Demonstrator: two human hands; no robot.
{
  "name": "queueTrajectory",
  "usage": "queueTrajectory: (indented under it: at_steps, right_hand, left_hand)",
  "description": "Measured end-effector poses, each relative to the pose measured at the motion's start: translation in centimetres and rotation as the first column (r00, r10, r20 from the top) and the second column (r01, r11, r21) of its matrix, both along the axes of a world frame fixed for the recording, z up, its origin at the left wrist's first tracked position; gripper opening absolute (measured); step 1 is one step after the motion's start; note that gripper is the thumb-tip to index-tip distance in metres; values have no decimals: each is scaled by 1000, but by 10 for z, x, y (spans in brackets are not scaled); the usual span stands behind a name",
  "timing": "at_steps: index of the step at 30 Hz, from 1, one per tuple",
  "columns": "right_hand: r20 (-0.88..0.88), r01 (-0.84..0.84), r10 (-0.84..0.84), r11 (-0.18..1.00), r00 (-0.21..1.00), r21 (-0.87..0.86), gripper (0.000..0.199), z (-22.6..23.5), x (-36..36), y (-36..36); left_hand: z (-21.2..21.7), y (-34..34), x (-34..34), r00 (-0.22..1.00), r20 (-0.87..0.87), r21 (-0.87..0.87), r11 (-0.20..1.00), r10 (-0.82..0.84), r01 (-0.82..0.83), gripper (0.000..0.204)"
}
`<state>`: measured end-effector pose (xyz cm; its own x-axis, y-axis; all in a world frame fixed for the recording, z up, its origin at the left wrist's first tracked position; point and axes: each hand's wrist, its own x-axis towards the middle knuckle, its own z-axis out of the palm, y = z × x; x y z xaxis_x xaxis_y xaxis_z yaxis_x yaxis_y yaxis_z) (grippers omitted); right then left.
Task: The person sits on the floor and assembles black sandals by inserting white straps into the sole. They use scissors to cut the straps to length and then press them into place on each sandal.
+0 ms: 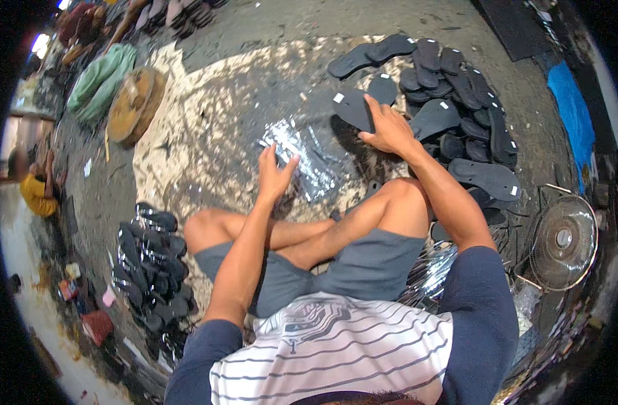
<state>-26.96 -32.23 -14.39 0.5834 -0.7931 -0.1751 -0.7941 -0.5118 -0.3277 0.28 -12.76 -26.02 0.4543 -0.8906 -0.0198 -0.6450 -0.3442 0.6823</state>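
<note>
My right hand (388,128) grips the edge of a dark grey flip-flop sole (353,110) between thumb and fingers, above the sheet on the floor. The sole is tilted, and a small white tag sits at one end. Another sole (383,88) shows just beyond it. My left hand (276,174) is open, thumb and fingers apart, at the near left edge of some shiny transparent plastic bags (309,162). Whether its fingertips touch the plastic, I cannot tell. To the right of my right hand lie several more dark soles (481,125), many with white tags, spread in an overlapping heap.
Plastic-wrapped black footwear (150,263) is piled by my left side. More shiny plastic (430,273) lies beside my right thigh, near a round fan (562,236). A round wooden block (137,104) and green sack (101,81) stand far left. A person in yellow (38,192) sits beyond.
</note>
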Motion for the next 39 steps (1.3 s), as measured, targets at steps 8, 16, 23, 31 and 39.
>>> queueTrajectory:
  at_steps: [8, 16, 23, 31, 39]
  right_hand:
    - [599, -53, -136, 956, 789, 287, 42, -73, 133, 46]
    - [343, 153, -221, 965, 913, 213, 35, -152, 140, 73]
    - [434, 244, -373, 914, 820, 325, 34, -90, 108, 82]
    - [722, -129, -123, 950, 681, 284, 30, 88, 109, 206]
    - [894, -215, -325, 892, 309, 398, 18, 102, 105, 240]
  left_hand:
    - [131, 64, 54, 653, -671, 37, 896, 351, -444, 42]
    - [206, 230, 68, 926, -292, 140, 969, 238, -205, 70]
    - [217, 176, 62, 987, 149, -217, 976, 57, -24, 62]
    - [247, 81, 3, 734, -666, -299, 949, -131, -102, 31]
    - [254, 124, -9, 674, -714, -389, 907, -188, -159, 38]
